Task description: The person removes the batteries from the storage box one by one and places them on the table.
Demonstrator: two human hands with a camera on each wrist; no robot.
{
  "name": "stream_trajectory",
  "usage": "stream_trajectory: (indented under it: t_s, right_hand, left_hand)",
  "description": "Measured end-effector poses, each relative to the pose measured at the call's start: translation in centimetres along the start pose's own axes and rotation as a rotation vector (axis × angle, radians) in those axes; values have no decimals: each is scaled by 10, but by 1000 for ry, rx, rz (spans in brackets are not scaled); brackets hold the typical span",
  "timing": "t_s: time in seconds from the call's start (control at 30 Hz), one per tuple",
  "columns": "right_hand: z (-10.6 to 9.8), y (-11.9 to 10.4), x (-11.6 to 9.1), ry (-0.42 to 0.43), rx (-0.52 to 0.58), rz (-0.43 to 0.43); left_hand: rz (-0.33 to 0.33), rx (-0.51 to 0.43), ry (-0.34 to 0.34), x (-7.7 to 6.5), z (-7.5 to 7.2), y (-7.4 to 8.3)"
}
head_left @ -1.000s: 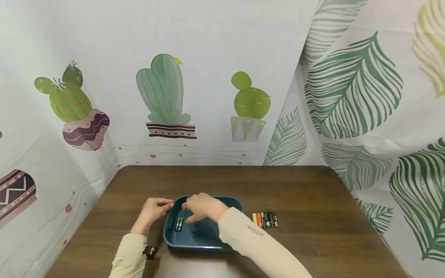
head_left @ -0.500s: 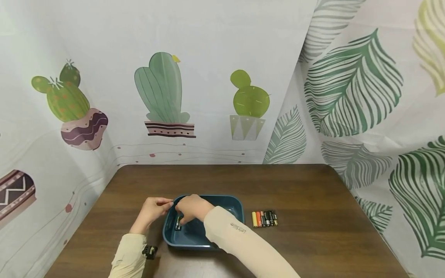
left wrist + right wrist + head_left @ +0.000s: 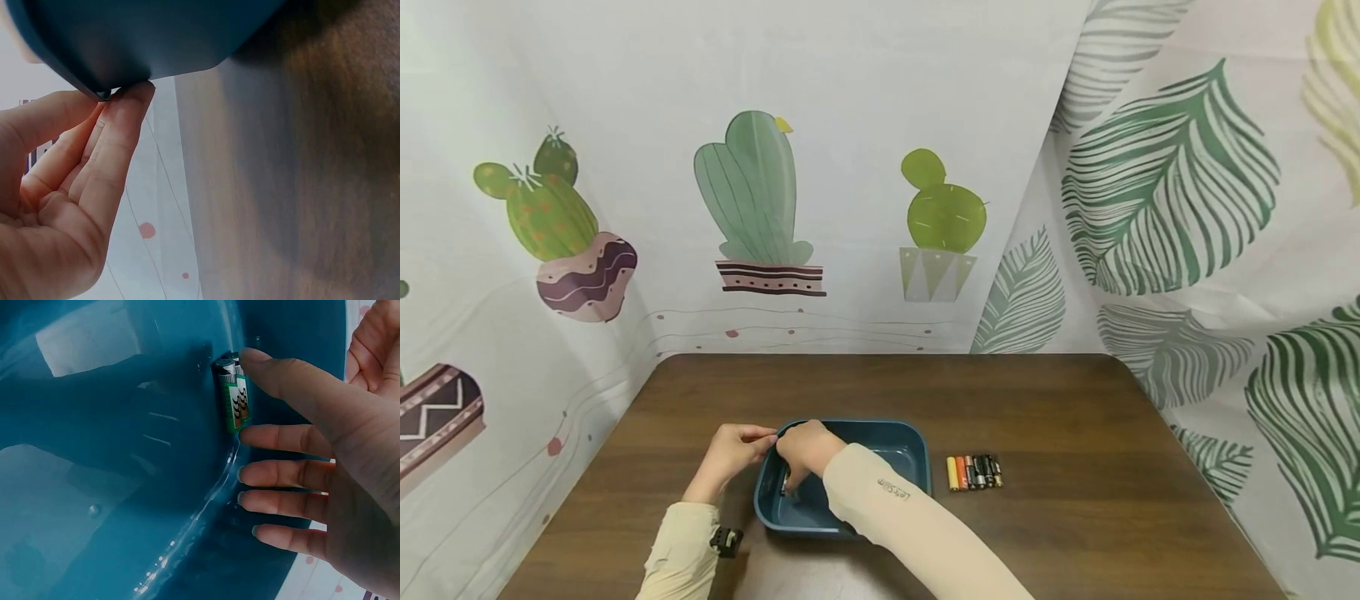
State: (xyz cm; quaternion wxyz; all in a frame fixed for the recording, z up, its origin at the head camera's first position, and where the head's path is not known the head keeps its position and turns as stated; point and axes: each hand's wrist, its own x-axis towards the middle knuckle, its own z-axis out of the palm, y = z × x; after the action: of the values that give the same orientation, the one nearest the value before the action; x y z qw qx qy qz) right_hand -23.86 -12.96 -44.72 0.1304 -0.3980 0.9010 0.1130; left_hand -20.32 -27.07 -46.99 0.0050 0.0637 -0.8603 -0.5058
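Observation:
A blue plastic tray (image 3: 891, 435) lies on the table. My left hand (image 3: 733, 450) pinches its left rim between thumb and fingertips; in the left wrist view, the tray's outer wall (image 3: 156, 37) rises above those fingers (image 3: 119, 131). Inside the tray, my right hand (image 3: 808, 450) is at the left end. Two green batteries (image 3: 234, 397) lie side by side there, along the foot of the wall. The right thumb is at their top end and the index finger at the bottom end, pinching them lengthwise. The other right fingers (image 3: 284, 501) extend loosely beside the wall. In the head view the right hand mostly covers the batteries.
Right of the tray, several batteries (image 3: 974, 472) in yellow, orange and black stand in a tight row on the brown wooden table (image 3: 1075, 433). A patterned cloth (image 3: 850, 167) hangs behind the table's far edge.
My right hand has moved left and down inside the tray onto the two green batteries. The left hand keeps its hold on the rim, and the battery row stays in place.

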Motion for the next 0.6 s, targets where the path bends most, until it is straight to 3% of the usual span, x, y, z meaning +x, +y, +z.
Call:
stream_trajectory:
  t_s: [0.6]
  right_hand:
    - [2,1,8,-3,1,-21]
  left_hand:
    - [4,-41,-19,3,-2,-1]
